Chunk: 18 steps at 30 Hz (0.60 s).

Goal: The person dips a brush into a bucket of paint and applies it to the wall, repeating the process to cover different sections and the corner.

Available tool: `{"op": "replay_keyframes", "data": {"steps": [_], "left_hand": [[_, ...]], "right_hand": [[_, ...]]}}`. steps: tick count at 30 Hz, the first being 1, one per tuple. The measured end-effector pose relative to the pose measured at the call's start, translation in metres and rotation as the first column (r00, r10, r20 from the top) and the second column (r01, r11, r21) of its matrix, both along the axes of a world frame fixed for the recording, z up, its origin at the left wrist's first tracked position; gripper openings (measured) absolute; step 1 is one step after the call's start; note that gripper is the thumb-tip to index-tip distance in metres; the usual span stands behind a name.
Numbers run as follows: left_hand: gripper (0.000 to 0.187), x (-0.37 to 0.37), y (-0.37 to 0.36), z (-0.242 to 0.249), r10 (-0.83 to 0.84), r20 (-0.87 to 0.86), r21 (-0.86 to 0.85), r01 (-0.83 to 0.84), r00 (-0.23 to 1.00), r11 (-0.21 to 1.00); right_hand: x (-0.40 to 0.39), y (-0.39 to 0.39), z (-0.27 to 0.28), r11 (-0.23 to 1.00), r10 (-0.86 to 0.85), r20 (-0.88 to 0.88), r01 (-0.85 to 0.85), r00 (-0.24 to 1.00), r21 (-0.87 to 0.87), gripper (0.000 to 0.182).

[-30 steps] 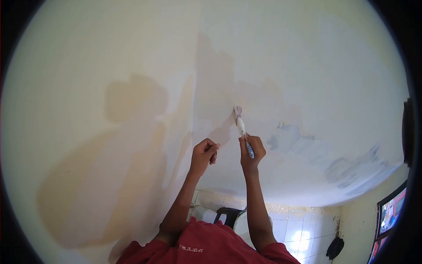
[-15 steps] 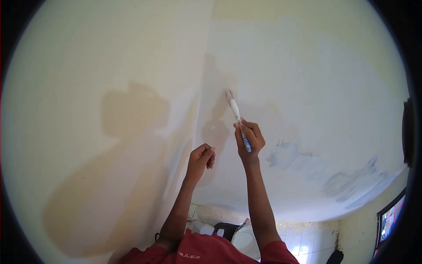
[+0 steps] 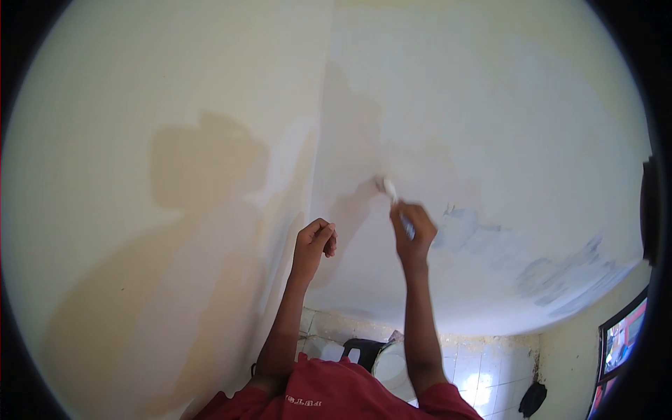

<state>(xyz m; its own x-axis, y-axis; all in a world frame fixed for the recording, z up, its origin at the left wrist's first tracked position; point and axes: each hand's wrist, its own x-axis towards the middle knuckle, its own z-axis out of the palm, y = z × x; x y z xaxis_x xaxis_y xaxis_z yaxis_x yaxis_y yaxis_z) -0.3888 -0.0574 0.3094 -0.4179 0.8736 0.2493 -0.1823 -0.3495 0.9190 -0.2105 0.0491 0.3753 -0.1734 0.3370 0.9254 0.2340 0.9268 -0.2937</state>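
My right hand (image 3: pixel 415 227) is closed around the handle of a paintbrush (image 3: pixel 388 190). The brush's pale head points up and to the left, with its bristles at the whitish wall (image 3: pixel 490 161); whether they touch it is hard to tell. Part of the handle, patterned blue and white, shows between my fingers. My left hand (image 3: pixel 317 239) hangs near the wall corner with its fingers curled in, and nothing shows in it. Grey-blue patches (image 3: pixel 476 238) mark the wall to the right of the brush.
Close on my left stands a cream wall (image 3: pixel 210 77) carrying my shadow. Below me are a white bucket (image 3: pixel 389 371), a black plastic piece of furniture (image 3: pixel 363 349) and floor tiles (image 3: pixel 490 371). A framed screen or window (image 3: pixel 621 339) is at the far right, near a dark object (image 3: pixel 533 399).
My right hand and the paintbrush have moved to the right, and the brush head is lower on the wall. My left hand has shifted slightly left and up in view.
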Motion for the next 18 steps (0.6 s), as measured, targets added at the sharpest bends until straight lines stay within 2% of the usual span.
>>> {"op": "replay_keyframes", "data": {"steps": [2,4,8,10,12,13,14,18], "left_hand": [[0.027,0.001,0.000,0.001,-0.003,-0.004,-0.002,0.003,1.000,1.000],[0.027,0.002,-0.001,0.002,-0.014,-0.009,-0.008,0.014,1.000,1.000],[0.028,0.002,0.000,0.001,-0.019,0.029,-0.018,0.019,0.999,1.000],[0.028,0.003,0.000,0.001,-0.018,0.025,-0.017,0.018,1.000,1.000],[0.028,0.004,-0.002,0.002,-0.018,0.029,-0.018,0.018,0.999,1.000],[0.028,0.003,-0.002,0.004,-0.014,0.015,-0.010,0.014,1.000,1.000],[0.027,0.003,-0.002,0.006,-0.008,0.001,-0.001,0.008,1.000,1.000],[0.027,0.004,-0.003,0.013,0.007,-0.009,-0.006,-0.008,1.000,1.000]], "right_hand": [[-0.005,0.006,0.042,0.997,0.000,0.033,-0.003,0.999,0.072,0.014],[-0.015,0.015,0.057,0.975,0.080,-0.068,-0.064,0.994,0.213,0.016],[-0.021,0.016,0.033,0.962,0.174,-0.201,-0.122,0.964,0.245,0.018],[-0.013,0.019,-0.001,0.985,0.051,-0.116,-0.031,0.992,0.170,0.019],[0.000,0.015,-0.034,0.987,0.063,-0.163,-0.037,0.985,0.158,0.018],[0.009,0.006,-0.045,0.998,0.003,-0.098,0.003,0.995,0.056,0.017],[0.014,-0.002,-0.048,0.998,-0.049,-0.025,0.048,0.998,-0.043,0.016],[0.021,-0.013,-0.031,0.993,0.015,0.036,-0.011,0.999,-0.116,0.015]]}}
